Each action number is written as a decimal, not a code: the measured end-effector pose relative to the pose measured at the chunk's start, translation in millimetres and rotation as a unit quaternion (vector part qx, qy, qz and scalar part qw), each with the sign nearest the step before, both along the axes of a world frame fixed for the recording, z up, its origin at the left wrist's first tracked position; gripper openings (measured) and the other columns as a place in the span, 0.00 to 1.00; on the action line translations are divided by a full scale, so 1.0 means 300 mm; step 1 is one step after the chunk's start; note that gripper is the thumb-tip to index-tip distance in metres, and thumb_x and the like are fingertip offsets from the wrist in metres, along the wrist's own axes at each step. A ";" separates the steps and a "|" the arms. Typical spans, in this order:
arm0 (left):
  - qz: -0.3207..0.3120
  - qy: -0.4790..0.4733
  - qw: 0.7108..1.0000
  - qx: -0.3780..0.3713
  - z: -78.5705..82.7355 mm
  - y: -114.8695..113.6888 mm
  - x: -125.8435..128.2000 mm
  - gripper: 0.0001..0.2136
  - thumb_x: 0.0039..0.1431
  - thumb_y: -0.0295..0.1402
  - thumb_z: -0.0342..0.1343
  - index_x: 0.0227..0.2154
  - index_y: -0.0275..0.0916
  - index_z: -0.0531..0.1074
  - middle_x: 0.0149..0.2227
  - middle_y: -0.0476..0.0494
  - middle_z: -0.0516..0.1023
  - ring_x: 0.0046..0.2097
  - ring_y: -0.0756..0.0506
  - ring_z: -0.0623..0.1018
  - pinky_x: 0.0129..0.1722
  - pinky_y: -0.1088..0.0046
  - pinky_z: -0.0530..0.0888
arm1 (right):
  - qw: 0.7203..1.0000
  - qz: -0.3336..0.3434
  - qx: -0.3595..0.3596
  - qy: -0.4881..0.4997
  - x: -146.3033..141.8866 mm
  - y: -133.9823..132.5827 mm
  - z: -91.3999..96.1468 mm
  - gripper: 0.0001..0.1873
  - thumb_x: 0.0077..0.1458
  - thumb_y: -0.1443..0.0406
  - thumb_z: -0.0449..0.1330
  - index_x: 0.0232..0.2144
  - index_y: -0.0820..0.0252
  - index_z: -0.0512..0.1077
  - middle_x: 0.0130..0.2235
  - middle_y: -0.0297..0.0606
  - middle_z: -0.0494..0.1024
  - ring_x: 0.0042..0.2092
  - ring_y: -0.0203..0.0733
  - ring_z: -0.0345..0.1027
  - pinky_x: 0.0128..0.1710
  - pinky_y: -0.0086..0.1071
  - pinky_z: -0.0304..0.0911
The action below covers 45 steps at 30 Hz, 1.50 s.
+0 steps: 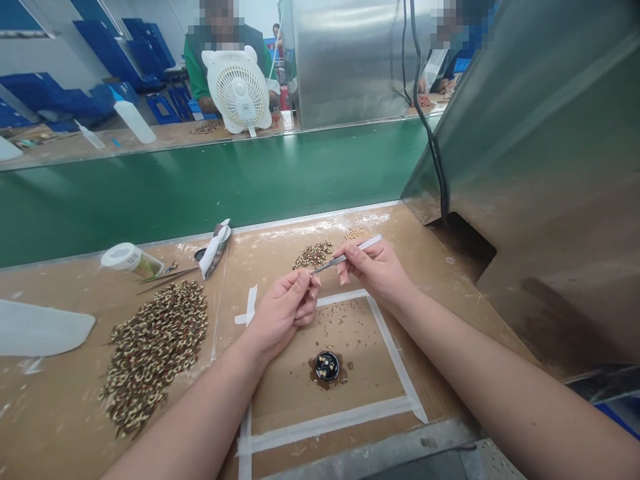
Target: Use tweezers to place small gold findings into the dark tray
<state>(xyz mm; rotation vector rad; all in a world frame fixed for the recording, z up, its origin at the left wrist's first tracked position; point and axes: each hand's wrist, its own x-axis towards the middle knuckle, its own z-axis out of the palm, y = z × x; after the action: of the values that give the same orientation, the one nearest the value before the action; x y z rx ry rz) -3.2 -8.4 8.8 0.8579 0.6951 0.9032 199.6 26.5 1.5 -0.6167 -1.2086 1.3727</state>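
My right hand (376, 268) pinches a pair of metal tweezers (345, 255), whose tip points left at the fingertips of my left hand (285, 308). The left hand's fingers are pressed together in a pinch on something too small to make out. Both hands hover over a brown work mat framed with white tape (385, 337). A small black round part (327, 365) with light dots sits on the mat just below my hands. A small heap of tiny brown-and-white parts (313, 254) lies just beyond the hands.
A large pile of the same small parts (155, 347) covers the left of the table. A white-capped jar (128, 259), spare tweezers (167, 275) and a wrapped tool (214, 250) lie behind it. A green conveyor belt (225, 180) runs across; a steel housing (540, 167) stands right. Other people sit opposite behind a white fan (239, 90).
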 end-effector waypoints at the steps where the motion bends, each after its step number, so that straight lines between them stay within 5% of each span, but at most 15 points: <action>1: 0.007 -0.003 1.000 -0.003 -0.003 0.003 0.000 0.18 0.66 0.48 0.65 0.35 0.36 0.76 0.31 0.53 0.67 0.20 0.59 0.54 0.18 0.83 0.53 | 1.000 0.001 0.001 0.003 0.003 -0.001 0.002 0.16 0.60 0.50 0.71 0.34 0.57 0.85 0.26 0.33 0.81 0.24 0.33 0.74 0.26 0.27 0.73; 5: 0.065 -0.001 0.998 0.013 -0.012 0.013 0.003 0.13 0.66 0.44 0.66 0.41 0.38 0.81 0.35 0.51 0.70 0.20 0.60 0.56 0.16 0.83 0.51 | 0.994 0.102 0.033 -0.020 0.033 -0.013 0.016 0.13 0.64 0.54 0.69 0.35 0.56 0.85 0.26 0.33 0.81 0.24 0.33 0.75 0.25 0.27 0.73; 9: 0.099 0.025 0.994 0.034 -0.015 0.017 0.006 0.13 0.62 0.35 0.68 0.49 0.41 0.84 0.39 0.47 0.74 0.21 0.59 0.60 0.16 0.82 0.54 | 0.955 0.274 0.041 -0.108 0.054 -0.032 0.041 0.12 0.66 0.57 0.67 0.37 0.58 0.86 0.30 0.36 0.82 0.26 0.34 0.77 0.28 0.28 0.75; 13: 0.095 0.040 0.994 0.027 -0.014 0.014 0.007 0.14 0.62 0.32 0.68 0.50 0.41 0.84 0.41 0.45 0.77 0.22 0.59 0.60 0.17 0.81 0.55 | 0.919 0.344 0.062 -0.179 0.044 -0.044 0.055 0.13 0.67 0.59 0.66 0.36 0.60 0.85 0.31 0.39 0.83 0.28 0.35 0.77 0.29 0.28 0.75; 20: 0.085 0.027 0.996 0.022 -0.014 0.013 0.003 0.10 0.61 0.30 0.66 0.46 0.41 0.82 0.38 0.48 0.78 0.20 0.59 0.62 0.17 0.83 0.55 | 0.890 0.377 0.074 -0.245 0.031 -0.046 0.042 0.16 0.68 0.58 0.66 0.31 0.62 0.85 0.32 0.41 0.84 0.31 0.36 0.76 0.33 0.28 0.73; 45: 0.079 0.028 0.996 0.019 -0.011 0.013 0.001 0.07 0.63 0.30 0.65 0.43 0.40 0.75 0.38 0.48 0.81 0.20 0.58 0.66 0.16 0.84 0.60 | 0.886 0.374 0.052 -0.268 0.033 -0.048 0.027 0.16 0.66 0.56 0.68 0.31 0.61 0.85 0.35 0.42 0.86 0.35 0.38 0.78 0.37 0.29 0.74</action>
<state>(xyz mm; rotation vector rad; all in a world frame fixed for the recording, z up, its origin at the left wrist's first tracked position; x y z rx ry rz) -2.9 -4.6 5.5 0.8734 0.8059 1.0390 209.3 12.0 9.5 -0.4790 -2.1049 1.8098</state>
